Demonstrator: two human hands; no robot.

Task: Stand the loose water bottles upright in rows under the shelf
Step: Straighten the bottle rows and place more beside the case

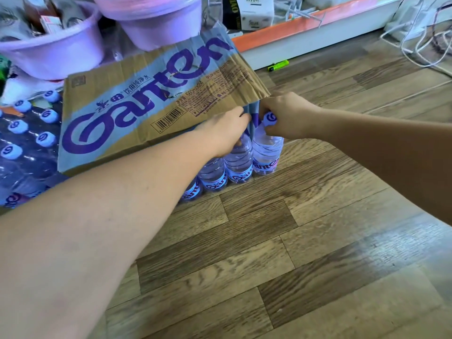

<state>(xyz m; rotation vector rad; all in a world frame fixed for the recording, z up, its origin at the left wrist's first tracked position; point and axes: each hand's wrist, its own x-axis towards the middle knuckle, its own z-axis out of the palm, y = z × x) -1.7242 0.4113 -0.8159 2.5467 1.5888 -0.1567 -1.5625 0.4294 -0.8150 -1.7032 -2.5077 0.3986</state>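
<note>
Four water bottles stand upright in a row on the wood floor [269, 241], and the right hand [288, 116] pinches the capped neck of the end bottle [266, 152] while the left hand [225, 133] curls over the top of the next bottle [238, 160], its grip hidden so I cannot tell if it holds. A flattened cardboard box [146, 99] slants over the row, covering the tops behind. A wrapped pack [27, 133] sits left beneath purple basins [49, 50]; a green lighter [278, 65] and white cables [420, 45] lie beyond

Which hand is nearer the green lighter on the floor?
Right. The right hand grips the end bottle's cap, just this side of the green lighter; the left hand holds the neighbouring bottle, further left.
</note>
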